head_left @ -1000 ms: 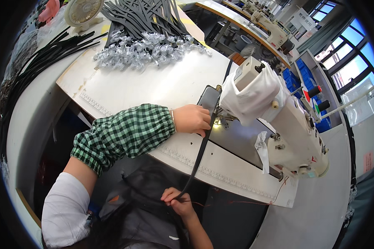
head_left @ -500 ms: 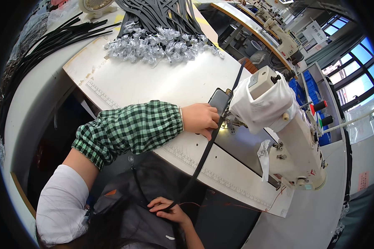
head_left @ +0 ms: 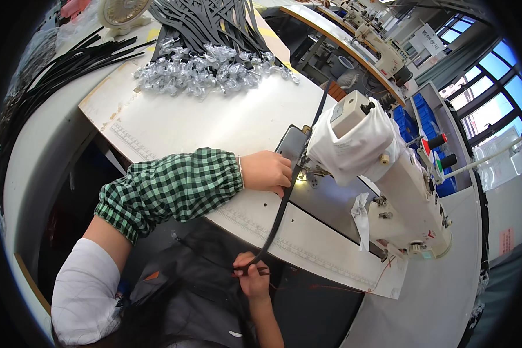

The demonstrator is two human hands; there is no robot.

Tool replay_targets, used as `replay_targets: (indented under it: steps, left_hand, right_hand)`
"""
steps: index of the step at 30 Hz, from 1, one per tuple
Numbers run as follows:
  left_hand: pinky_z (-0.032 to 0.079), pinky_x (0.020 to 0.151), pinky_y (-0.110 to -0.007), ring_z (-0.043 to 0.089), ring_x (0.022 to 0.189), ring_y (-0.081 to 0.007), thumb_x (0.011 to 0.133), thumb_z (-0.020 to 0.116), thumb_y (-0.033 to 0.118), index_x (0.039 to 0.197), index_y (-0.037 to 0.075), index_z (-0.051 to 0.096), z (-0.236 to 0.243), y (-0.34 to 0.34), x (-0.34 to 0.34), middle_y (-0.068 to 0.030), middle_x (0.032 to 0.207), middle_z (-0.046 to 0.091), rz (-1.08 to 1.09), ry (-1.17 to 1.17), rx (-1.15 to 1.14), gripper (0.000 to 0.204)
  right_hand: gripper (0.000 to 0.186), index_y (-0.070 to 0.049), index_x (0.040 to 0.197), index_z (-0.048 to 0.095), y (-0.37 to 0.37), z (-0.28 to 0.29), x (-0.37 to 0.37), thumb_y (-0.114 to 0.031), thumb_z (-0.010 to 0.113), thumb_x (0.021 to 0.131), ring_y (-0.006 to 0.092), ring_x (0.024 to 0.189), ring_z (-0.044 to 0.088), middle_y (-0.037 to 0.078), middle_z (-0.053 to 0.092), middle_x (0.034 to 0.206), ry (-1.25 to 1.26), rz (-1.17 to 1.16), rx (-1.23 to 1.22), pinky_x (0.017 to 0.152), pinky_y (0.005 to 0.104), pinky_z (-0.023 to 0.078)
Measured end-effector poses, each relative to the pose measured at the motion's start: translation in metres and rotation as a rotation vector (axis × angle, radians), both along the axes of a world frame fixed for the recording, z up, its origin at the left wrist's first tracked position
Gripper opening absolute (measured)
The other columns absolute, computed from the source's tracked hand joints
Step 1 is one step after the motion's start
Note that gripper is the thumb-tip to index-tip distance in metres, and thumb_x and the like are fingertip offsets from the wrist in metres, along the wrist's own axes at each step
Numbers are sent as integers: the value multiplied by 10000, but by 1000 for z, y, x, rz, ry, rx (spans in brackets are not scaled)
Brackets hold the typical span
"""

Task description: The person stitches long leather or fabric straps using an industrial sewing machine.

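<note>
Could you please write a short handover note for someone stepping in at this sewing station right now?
Left hand: resting on the table beside the needle area, fingers on the black strap.
Right hand: below the table edge, pinching the strap's lower end.
Strap: runs from the right hand up across the table edge, under the head of the sewing machine and out behind it.
Done: strap is fed under the machine head; whether any of it is stitched cannot be seen.
Left: a pile of black straps with clear wrapped ends lies at the far side of the table.
</note>
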State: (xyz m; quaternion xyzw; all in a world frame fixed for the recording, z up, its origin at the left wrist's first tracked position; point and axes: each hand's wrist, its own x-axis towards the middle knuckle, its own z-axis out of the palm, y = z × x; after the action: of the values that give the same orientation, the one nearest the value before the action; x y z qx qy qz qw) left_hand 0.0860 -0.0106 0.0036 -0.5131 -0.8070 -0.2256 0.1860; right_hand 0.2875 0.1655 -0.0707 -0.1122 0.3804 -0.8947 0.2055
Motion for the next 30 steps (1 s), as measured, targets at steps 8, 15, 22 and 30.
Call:
replay_targets:
  steps: [8, 15, 22, 30]
  left_hand:
    - [458, 794, -336, 545, 938, -218, 661, 676, 345, 897, 30, 642, 5, 1, 1, -75, 991, 603, 109, -32, -49, 395]
    - [463, 798, -331, 544, 961, -230, 661, 673, 348, 918, 25, 637, 3, 1, 1, -91, 1010, 600, 111, -36, -53, 415]
    - [477, 737, -318, 566, 862, -196, 672, 676, 286, 824, 44, 652, 3, 2, 1, -36, 888, 622, 49, -17, -13, 286]
    - [466, 658, -309, 567, 781, -187, 666, 687, 245, 786, 55, 657, 4, 3, 5, -21, 800, 620, -38, 5, 5, 226]
  right_hand:
    - [212, 18, 957, 642, 18, -12, 21, -126, 611, 803, 225, 937, 531, 125, 573, 996, 398, 560, 198, 824, 327, 410]
    - [166, 16, 930, 644, 17, -11, 27, -87, 601, 807, 207, 937, 537, 116, 575, 966, 285, 587, 263, 816, 302, 419]
    - [188, 12, 845, 619, 11, -13, 18, -174, 586, 845, 168, 816, 546, 131, 581, 904, 212, 222, 257, 714, 266, 425]
    - [259, 10, 934, 579, -5, -3, -4, -240, 561, 867, 111, 679, 452, 126, 553, 898, 4, -77, -72, 577, 232, 349]
